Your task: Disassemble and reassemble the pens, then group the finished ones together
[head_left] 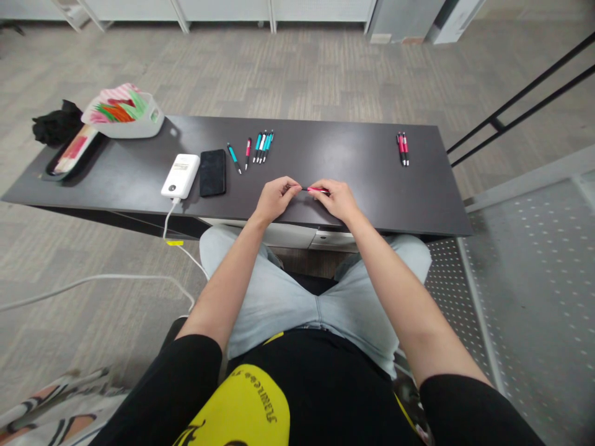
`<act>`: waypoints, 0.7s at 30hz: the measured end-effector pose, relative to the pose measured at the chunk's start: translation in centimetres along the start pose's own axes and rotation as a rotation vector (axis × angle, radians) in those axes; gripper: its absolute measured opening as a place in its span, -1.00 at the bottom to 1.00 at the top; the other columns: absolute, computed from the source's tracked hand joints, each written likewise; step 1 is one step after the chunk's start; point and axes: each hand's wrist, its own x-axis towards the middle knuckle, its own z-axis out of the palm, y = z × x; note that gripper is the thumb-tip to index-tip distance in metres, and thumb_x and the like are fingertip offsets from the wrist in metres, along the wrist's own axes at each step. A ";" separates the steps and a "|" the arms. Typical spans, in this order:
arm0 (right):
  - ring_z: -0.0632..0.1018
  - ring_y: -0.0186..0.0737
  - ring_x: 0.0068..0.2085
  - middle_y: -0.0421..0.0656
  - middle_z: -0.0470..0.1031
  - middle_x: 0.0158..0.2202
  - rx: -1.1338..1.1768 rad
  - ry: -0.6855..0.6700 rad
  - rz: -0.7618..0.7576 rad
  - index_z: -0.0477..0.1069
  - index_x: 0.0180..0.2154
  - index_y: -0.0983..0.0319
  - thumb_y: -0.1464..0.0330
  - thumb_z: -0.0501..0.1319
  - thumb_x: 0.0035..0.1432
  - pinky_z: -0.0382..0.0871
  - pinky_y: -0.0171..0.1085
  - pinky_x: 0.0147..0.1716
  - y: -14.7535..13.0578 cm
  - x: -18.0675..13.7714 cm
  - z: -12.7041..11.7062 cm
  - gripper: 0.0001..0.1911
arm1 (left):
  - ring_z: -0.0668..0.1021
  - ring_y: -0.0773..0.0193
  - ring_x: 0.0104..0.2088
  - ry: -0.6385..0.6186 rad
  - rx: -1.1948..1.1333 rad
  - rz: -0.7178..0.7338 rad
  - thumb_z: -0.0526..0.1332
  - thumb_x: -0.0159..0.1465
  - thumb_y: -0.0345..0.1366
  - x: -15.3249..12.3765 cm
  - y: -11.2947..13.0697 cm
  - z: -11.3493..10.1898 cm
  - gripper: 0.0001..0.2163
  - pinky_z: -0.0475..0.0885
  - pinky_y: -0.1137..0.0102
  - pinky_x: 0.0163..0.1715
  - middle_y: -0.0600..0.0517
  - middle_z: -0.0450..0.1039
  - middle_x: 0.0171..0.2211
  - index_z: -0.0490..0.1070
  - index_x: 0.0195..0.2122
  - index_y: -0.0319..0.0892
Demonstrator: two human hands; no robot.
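Both of my hands hold one pink-and-black pen [318,189] level, just above the near part of the dark table [372,186]. My left hand [277,197] pinches its black end at the left. On the pink barrel, the fingers of my right hand [338,197] are closed and hide part of it. Beyond my left hand lie a teal pen [234,158], a pink pen [248,152] and a close row of several teal and white pens [263,147]. Two pink pens [402,149] lie side by side at the far right.
Left of the pens are a black phone [212,173] and a white power bank [181,176] with a white cable [165,226] hanging off the front edge. A white basket [151,118] of colourful items, a black tray [58,174] and a black cloth bundle [56,124] occupy the left end.
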 end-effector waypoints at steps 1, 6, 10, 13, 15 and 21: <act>0.83 0.21 0.02 -0.03 0.93 -0.04 0.018 0.002 0.015 0.84 -0.07 0.05 0.01 0.50 0.68 0.69 0.05 0.15 -0.2 0.0 -0.1 -0.70 | 0.79 0.04 -0.19 0.003 0.013 -0.004 0.50 0.54 -0.26 0.0 0.3 0.0 -0.82 0.69 0.17 0.01 0.01 0.80 -0.27 0.64 -0.25 -0.01; 0.80 0.13 -0.08 -0.10 0.89 -0.18 0.172 0.076 0.112 0.77 -0.14 0.05 -0.07 0.65 0.46 0.70 0.00 0.06 -0.7 -0.2 -0.1 -0.63 | 0.77 0.05 -0.18 0.030 0.004 -0.041 0.51 0.52 -0.27 0.1 1.4 0.0 -0.79 0.72 0.16 0.02 0.01 0.78 -0.27 0.60 -0.28 0.00; 0.62 -0.10 -0.36 -0.24 0.75 -0.31 0.437 0.249 0.206 0.65 -0.10 0.04 -0.25 0.78 0.11 0.60 -0.11 -0.27 0.8 0.2 0.2 -0.34 | 0.75 0.11 -0.21 0.077 -0.023 -0.080 0.54 0.52 -0.26 0.1 1.7 0.0 -0.80 0.69 0.21 -0.05 0.02 0.77 -0.26 0.61 -0.26 -0.02; 0.55 -0.14 -0.44 -0.28 0.61 -0.41 0.610 0.292 0.216 0.55 -0.14 0.01 -0.39 0.76 0.00 0.51 -0.15 -0.42 2.0 0.8 0.4 -0.20 | 0.74 0.12 -0.24 0.037 -0.043 -0.081 0.61 0.47 -0.19 0.1 1.5 0.0 -0.78 0.69 0.21 -0.10 0.02 0.77 -0.27 0.62 -0.25 -0.02; 0.59 -0.11 -0.40 -0.27 0.58 -0.42 0.650 0.302 0.206 0.53 -0.14 0.01 -0.43 0.75 0.02 0.53 -0.16 -0.43 2.3 1.0 0.4 -0.18 | 0.74 0.10 -0.25 -0.025 -0.048 -0.059 0.66 0.41 -0.13 0.0 1.4 0.2 -0.75 0.71 0.19 -0.08 0.00 0.79 -0.26 0.64 -0.26 -0.01; 0.78 0.01 -0.21 -0.18 0.70 -0.29 0.663 0.334 0.247 0.58 -0.07 0.02 -0.45 0.72 0.11 0.62 -0.20 -0.42 1.3 1.3 0.0 -0.19 | 0.77 0.01 -0.25 -0.104 -0.028 -0.009 0.70 0.35 0.06 -0.4 1.3 0.3 -0.68 0.75 0.11 -0.05 -0.03 0.82 -0.27 0.69 -0.21 0.02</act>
